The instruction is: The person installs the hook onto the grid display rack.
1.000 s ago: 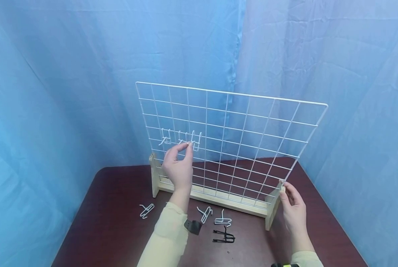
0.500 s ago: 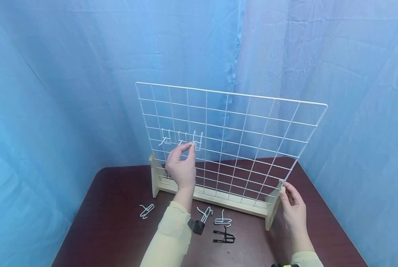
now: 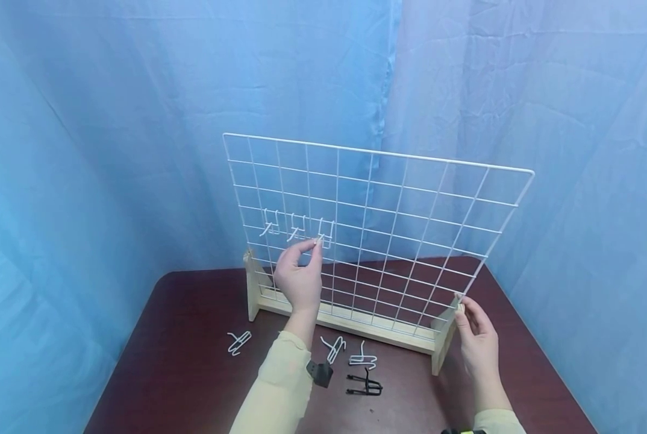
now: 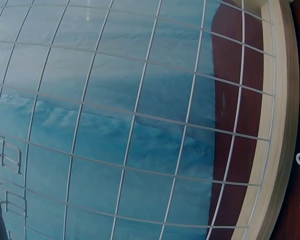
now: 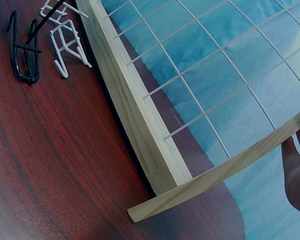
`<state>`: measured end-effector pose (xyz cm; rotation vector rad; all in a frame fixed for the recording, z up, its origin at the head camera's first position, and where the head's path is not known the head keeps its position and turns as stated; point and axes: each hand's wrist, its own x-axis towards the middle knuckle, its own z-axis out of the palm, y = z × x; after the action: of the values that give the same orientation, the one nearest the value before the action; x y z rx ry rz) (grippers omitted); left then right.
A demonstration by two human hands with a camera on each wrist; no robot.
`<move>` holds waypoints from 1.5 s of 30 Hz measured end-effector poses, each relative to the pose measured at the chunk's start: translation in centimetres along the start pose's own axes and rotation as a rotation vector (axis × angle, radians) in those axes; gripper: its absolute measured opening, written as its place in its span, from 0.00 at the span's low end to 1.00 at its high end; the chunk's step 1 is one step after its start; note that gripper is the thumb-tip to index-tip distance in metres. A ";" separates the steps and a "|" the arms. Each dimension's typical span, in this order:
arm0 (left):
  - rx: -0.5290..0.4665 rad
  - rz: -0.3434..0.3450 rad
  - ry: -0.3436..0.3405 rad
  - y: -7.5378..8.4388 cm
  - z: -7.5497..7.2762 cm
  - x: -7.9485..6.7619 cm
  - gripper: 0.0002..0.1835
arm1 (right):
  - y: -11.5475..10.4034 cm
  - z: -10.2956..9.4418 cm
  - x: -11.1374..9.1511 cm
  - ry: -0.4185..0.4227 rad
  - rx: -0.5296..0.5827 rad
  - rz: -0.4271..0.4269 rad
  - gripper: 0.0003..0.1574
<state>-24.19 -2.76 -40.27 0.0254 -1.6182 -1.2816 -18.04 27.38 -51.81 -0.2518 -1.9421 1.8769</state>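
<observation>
My left hand pinches the prong of a white wire hook between thumb and forefinger, against a white wire grid panel. The hook's top is at a horizontal wire; whether it is seated there I cannot tell. To its left, two similar white hooks, one and another, hang on the same row. My right hand grips the top of the wooden stand's right upright beside the panel's edge. Only part of that hand shows in the right wrist view.
On the dark red table in front of the stand lie white hooks: one at left, one in the middle and one farther right. A black hook lies nearest. Blue curtains surround the table.
My left hand has shifted slightly right and down with the white hook. The second hanging hook is now in fuller view. My right hand has kept its place on the upright.
</observation>
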 end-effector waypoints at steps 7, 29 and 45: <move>-0.003 0.003 -0.006 -0.3 0.1 -0.4 0.04 | 0.1 0.0 -0.1 0.002 -0.004 -0.004 0.24; 0.015 -0.041 -0.027 -1.0 0.0 -1.2 0.05 | -1.6 0.2 -0.5 -0.016 -0.001 -0.003 0.23; 0.040 -0.202 -0.117 -3.7 -1.3 -3.7 0.03 | -2.4 0.5 -1.0 -0.022 -0.027 -0.041 0.22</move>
<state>-23.51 -3.15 -45.62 0.1441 -1.7771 -1.4263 -17.01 26.33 -49.60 -0.1988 -1.9733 1.8361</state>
